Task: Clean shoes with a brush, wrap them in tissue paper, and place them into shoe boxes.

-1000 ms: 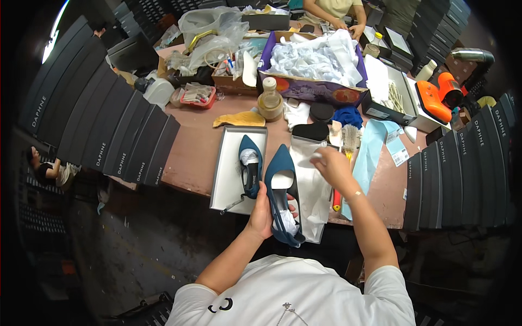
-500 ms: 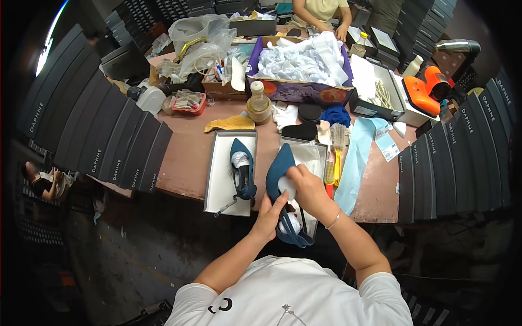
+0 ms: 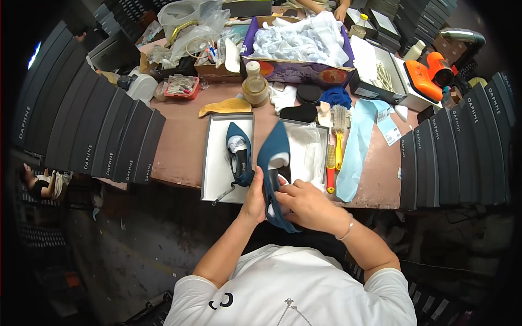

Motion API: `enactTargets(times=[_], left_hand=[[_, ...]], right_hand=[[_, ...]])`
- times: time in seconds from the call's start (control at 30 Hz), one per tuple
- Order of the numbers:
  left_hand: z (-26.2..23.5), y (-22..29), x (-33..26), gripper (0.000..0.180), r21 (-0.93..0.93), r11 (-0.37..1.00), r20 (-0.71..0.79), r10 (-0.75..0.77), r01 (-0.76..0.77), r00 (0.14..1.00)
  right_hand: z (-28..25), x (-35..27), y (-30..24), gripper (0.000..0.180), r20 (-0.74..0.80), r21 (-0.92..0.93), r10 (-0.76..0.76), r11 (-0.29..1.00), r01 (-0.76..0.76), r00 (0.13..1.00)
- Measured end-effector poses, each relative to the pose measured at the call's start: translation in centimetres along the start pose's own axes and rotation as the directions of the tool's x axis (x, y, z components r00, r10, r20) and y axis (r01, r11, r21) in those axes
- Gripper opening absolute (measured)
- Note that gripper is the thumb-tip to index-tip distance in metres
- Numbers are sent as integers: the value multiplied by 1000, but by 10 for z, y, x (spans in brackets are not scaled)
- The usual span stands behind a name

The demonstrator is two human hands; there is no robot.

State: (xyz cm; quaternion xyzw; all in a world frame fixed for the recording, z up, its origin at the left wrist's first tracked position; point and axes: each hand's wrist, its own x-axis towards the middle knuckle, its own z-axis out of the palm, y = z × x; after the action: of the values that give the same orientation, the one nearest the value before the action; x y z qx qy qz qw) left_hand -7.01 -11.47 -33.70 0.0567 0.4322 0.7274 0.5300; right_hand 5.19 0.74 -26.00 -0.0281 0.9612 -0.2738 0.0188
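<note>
A blue pointed-toe shoe is held up over the table's front edge, toe pointing away from me. White paper shows in its toe opening and near its heel. My left hand is closed round the shoe's left side. My right hand has its fingers curled at the shoe's back part, by the heel strap; its fingertips are partly hidden. A matching blue shoe, paper in its toe, lies in an open shoe box to the left. Behind the held shoe, another open box contains white tissue paper.
Stacked dark shoe boxes rise on the left, and more boxes on the right. Brushes, a light-blue strip, a bottle and a purple carton of crumpled paper occupy the table. A co-worker's hands show at the far side.
My right hand has moved from the shoe's toe opening back to its heel part. White paper now sits in the toe. The view has shifted slightly, and the co-worker is mostly out of the picture.
</note>
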Motion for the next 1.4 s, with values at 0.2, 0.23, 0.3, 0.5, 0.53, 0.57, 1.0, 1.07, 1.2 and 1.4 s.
enactTargets(times=[0.2,0.23,0.3,0.5,0.53,0.57,1.0,1.07,1.2,1.4], left_hand=[[5,1,-8,67,-103,994,-154,25,-41,988],[14,3,-8,64,-132,990,-135,24,-42,991],[28,-2,-9,59,-66,994,-97,78,-84,992],[17,-11,-7,66,32,988,-31,154,-153,988],[17,-9,-5,65,22,990,-28,141,-140,990],[16,-8,-3,64,12,992,-24,127,-127,992],[19,-8,-11,83,-37,999,107,-27,31,994],[16,-7,-12,85,-14,999,174,-40,43,984],[26,-20,-19,84,-100,990,120,-83,95,989],[37,-14,-34,58,404,896,-31,213,-182,977]], right_hand=[[16,1,26,46,-209,659,505,706,-262,837],[16,5,29,43,-219,697,528,673,-247,820],[16,15,25,41,-161,747,568,605,-277,807],[27,15,16,39,-507,-5,224,965,-263,832],[29,14,18,36,-528,15,216,969,-245,821],[30,16,21,34,-549,34,208,973,-227,810],[12,28,38,77,-610,369,291,928,-61,737],[6,27,39,95,-582,412,240,911,27,777],[10,34,43,85,-599,382,247,924,0,762],[16,49,88,76,-578,288,266,951,-112,772]])
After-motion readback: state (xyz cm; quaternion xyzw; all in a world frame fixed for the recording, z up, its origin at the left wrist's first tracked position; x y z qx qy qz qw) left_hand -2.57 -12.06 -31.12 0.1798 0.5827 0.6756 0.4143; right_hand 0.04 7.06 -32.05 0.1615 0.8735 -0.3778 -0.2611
